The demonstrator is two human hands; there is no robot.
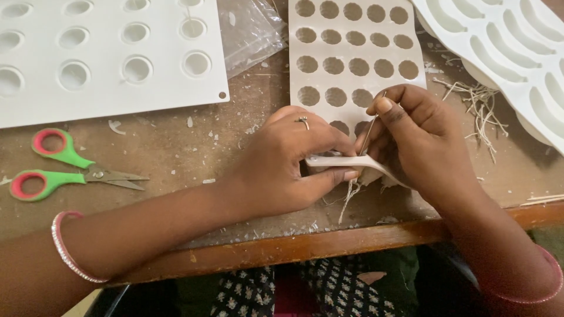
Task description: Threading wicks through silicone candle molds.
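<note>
White silicone, the near edge of the perforated mould (352, 64), is pinched and lifted off the table by the left hand (282, 164), thumb below and fingers closed over the rim; the grip is narrow and firm on that edge. At three o'clock from it, the right hand (423, 138) closes thumb and forefinger on a thin needle (370, 129), which stands nearly upright with its lower end at the raised rim. Pale wick thread (349, 199) hangs below the lifted edge toward six o'clock. In my judgement the step is done well if the rim is kept bent just enough to expose the hole, the needle is held close to its tip so it does not flex, and it is driven straight, clear of the left fingertips beneath. The mould lies at twelve o'clock from the grip, its far rows flat on the wooden table (176, 147). Green and pink scissors (64, 167) lie well apart at nine o'clock; a larger white mould sheet (106, 88) sits at ten o'clock, a clear plastic bag (249, 29) at eleven, a curved white tray (511, 53) at two, with loose fibres (479, 108) beside it. Hidden: the needle's tip, the hole it meets, and the mould's nearest row, all behind the hands. Whether thread runs through the needle cannot be told. Both outer moulds are cut off by the frame.
</note>
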